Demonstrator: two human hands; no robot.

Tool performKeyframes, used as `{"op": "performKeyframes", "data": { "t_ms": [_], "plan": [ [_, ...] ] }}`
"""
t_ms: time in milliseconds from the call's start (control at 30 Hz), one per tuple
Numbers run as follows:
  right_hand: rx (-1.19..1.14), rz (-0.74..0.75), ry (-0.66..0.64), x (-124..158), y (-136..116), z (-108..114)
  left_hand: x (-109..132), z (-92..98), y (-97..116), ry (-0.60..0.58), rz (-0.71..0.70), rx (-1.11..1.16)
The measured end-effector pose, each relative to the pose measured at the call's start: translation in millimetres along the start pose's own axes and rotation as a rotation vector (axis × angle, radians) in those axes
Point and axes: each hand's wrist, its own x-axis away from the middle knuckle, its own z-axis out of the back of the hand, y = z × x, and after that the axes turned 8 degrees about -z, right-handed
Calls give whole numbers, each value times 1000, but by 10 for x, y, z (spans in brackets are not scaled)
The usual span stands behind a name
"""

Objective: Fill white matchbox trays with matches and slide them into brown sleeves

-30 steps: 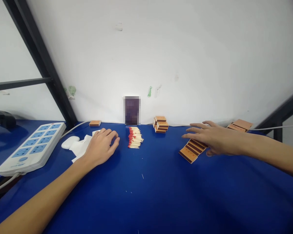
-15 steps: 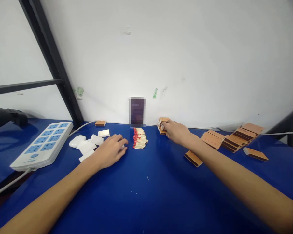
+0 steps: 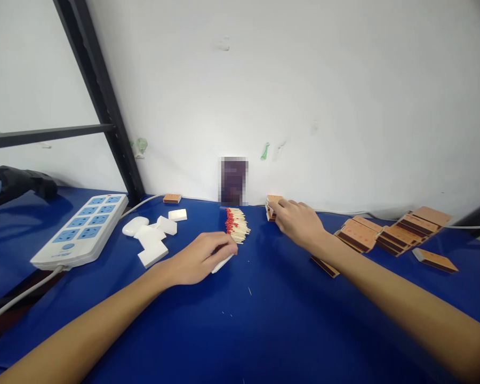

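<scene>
My left hand [image 3: 202, 258] rests on the blue table with its fingers curled over a small white matchbox tray [image 3: 223, 263], just in front of a pile of red-tipped matches [image 3: 236, 225]. My right hand [image 3: 297, 220] reaches to the back of the table and grips a small stack of orange matchbox sleeves [image 3: 272, 205] by the wall. More white trays [image 3: 157, 240] lie to the left. A long heap of orange sleeves [image 3: 388, 230] lies to the right.
A white power strip [image 3: 82, 230] with its cable lies at the left, beside a white oval object [image 3: 135, 225]. A black steel frame post [image 3: 104, 101] rises at the back left. A single orange matchbox [image 3: 172, 199] sits by the wall. A black item [image 3: 18, 181] lies far left.
My right hand left the heap of sleeves at the right and went to the small stack by the wall. My left hand slid from the white trays toward the matches, holding one tray.
</scene>
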Motion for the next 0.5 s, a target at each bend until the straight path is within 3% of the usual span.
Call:
{"op": "performKeyframes", "data": {
  "t_ms": [133,300,400,500],
  "plan": [
    [-34,-39,8,9,-1,-45,-2,-106,-32,2,119,143],
    [-51,-112,77,-52,51,-88,0,-174,-57,-31,148,251],
    [-109,-164,25,-104,101,-95,2,-182,-15,-114,110,261],
    [-181,-183,-50,-139,121,-111,8,-211,92,-171,-51,141]
  ]
}}
